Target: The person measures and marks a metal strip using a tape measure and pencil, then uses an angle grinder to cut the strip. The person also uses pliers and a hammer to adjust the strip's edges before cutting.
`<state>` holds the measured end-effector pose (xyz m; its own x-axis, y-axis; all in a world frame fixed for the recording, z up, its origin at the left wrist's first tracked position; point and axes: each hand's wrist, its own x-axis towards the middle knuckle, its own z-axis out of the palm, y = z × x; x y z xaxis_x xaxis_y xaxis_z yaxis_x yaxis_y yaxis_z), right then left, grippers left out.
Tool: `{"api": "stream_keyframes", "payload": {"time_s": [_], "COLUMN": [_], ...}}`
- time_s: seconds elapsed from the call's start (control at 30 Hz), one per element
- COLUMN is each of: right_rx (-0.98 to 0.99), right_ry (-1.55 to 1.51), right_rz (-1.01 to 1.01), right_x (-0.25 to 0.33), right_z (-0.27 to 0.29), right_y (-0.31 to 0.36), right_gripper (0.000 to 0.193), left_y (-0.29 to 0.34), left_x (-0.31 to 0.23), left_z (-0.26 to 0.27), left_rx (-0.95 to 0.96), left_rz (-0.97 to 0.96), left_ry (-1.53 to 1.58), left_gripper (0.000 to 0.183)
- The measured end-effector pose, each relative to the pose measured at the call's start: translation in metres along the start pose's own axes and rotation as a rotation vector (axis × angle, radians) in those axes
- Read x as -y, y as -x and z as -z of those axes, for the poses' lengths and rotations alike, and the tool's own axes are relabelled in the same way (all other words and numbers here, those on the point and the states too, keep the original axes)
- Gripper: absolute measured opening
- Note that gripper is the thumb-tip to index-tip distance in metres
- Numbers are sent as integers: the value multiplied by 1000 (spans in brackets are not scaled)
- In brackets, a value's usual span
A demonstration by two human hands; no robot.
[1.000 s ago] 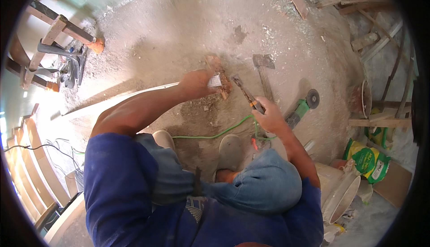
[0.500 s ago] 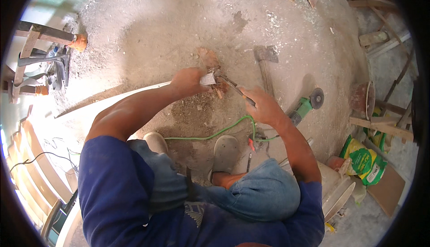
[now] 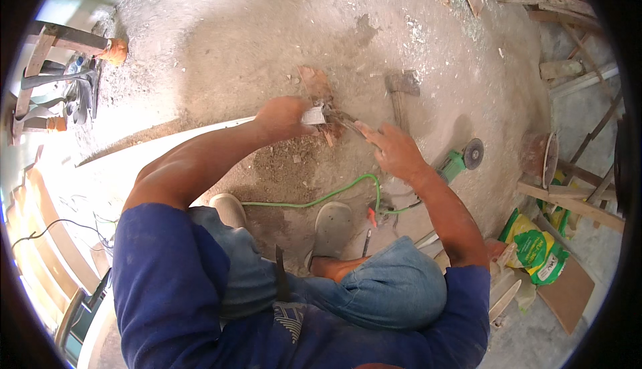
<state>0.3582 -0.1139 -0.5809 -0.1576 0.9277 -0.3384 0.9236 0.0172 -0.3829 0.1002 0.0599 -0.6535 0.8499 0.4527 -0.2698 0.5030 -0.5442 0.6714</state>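
My left hand (image 3: 281, 116) is closed around a long white strip (image 3: 221, 126), close to its end. The strip runs off to the left beneath my forearm. Its ragged white end (image 3: 313, 115) sticks out past my fingers, above a reddish-brown broken piece (image 3: 314, 83) on the ground. My right hand (image 3: 396, 152) grips a slim dark metal tool (image 3: 344, 119), its tip against the strip's end. One finger stretches along the tool; its exact kind is unclear. A hatchet (image 3: 402, 91) with a wooden handle lies beyond my right hand.
A green angle grinder (image 3: 457, 162) lies to the right, its green cord (image 3: 314, 203) running past my shoes. Farther right are a bucket (image 3: 538, 157), wooden boards (image 3: 572, 198) and a green-yellow bag (image 3: 535, 249). A wooden frame (image 3: 70, 45) stands at the far left.
The fingers of my right hand have loosened and spread along the tool. My left hand stays on the strip, and the whole view has shifted slightly.
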Motion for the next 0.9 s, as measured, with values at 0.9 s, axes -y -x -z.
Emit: {"api": "stream_keyframes", "payload": {"time_s": [0.9], "right_rx": [2], "right_ry": [-42], "right_rz": [-116], "right_x": [-2], "right_z": [-13], "right_y": [6], "right_gripper": [66], "left_y": [-8], "left_x": [1], "left_z": [4], "left_rx": [102], "left_rz": [78], "left_ry": [-52], "left_gripper": [46]}}
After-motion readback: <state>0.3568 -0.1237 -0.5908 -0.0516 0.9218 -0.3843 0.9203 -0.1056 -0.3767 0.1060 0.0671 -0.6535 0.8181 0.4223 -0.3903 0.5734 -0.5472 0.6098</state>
